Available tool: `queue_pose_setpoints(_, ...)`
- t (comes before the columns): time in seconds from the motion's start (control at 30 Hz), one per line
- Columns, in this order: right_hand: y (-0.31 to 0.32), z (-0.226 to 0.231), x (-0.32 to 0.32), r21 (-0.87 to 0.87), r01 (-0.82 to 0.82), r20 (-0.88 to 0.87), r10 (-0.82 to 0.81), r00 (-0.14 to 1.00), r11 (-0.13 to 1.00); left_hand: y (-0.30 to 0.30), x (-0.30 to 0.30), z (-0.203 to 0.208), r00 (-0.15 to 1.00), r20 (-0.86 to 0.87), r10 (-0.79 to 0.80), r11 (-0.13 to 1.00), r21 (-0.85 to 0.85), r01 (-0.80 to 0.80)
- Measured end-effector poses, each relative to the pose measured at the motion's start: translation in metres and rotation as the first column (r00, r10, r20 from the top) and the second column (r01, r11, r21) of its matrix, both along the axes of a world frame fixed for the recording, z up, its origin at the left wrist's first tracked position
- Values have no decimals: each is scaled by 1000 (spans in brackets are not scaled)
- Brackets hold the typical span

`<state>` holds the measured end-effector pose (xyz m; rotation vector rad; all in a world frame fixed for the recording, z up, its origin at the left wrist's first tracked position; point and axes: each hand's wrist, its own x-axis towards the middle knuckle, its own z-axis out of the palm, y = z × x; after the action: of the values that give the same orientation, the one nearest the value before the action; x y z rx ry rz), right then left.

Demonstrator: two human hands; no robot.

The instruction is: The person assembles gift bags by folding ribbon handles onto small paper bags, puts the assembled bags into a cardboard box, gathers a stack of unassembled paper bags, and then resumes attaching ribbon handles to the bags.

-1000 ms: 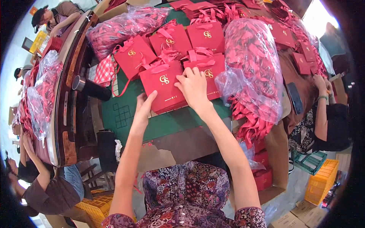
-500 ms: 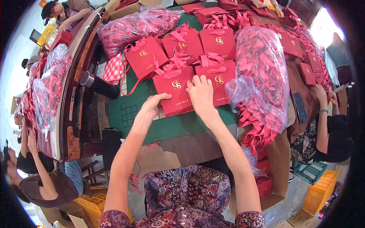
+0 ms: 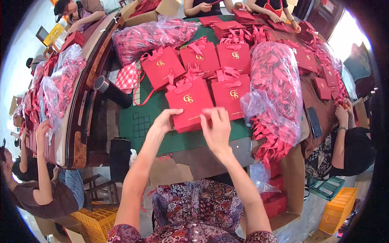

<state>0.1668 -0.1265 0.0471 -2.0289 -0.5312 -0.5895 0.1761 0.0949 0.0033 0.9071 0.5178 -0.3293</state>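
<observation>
A stack of red paper gift bags (image 3: 189, 103) with pink-red ribbon handles lies before me on the green mat. My left hand (image 3: 164, 121) grips its lower left edge, thumb on top and fingers underneath. At the lower right edge is my right hand (image 3: 219, 129); its fingertips are blurred, so whether they pinch the bag is unclear. Close by on the right lies another red gift bag (image 3: 231, 99). Behind these, more red gift bags (image 3: 199, 58) lie in a row, ribbons pointing away from me.
A clear plastic sack of red ribbons (image 3: 275, 89) lies right, another sack (image 3: 152, 38) at the far left. Left stands a dark tumbler (image 3: 112, 92) near a checked cloth (image 3: 127, 77). A phone (image 3: 313, 121) lies right. Below, an open carton (image 3: 295, 190) holds red bags. Co-workers sit around.
My right hand has moved down and slightly right along the bag's edge, its fingers loosening. My left hand keeps its hold. The view has shifted, with the table appearing slightly lower.
</observation>
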Motion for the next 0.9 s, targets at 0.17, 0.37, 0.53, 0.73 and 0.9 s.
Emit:
queue_pose_setpoints(0.17, -14, -23, -66, 231, 51, -346, 33, 938, 972, 6, -48, 3, 1000, 8, 9, 991, -131, -8)
queue_pose_setpoints(0.37, -19, -40, -122, 422, 50, -441, 156, 884, 905, 1, -134, -11, 992, 89, 94, 962, -265, -67)
queue_pose_setpoints(0.53, -25, -33, -155, 570, 60, -456, 255, 853, 819, -1, -193, -28, 976, 74, 204, 929, -330, -169)
queue_pose_setpoints(0.73, -31, -36, -173, 617, 12, -501, 380, 778, 787, -4, -231, -47, 909, 124, 398, 840, -447, -307)
queue_pose_setpoints(0.9, -31, -36, -172, 626, -22, -512, 432, 743, 780, -13, -234, -42, 890, 72, 450, 792, -493, -360)
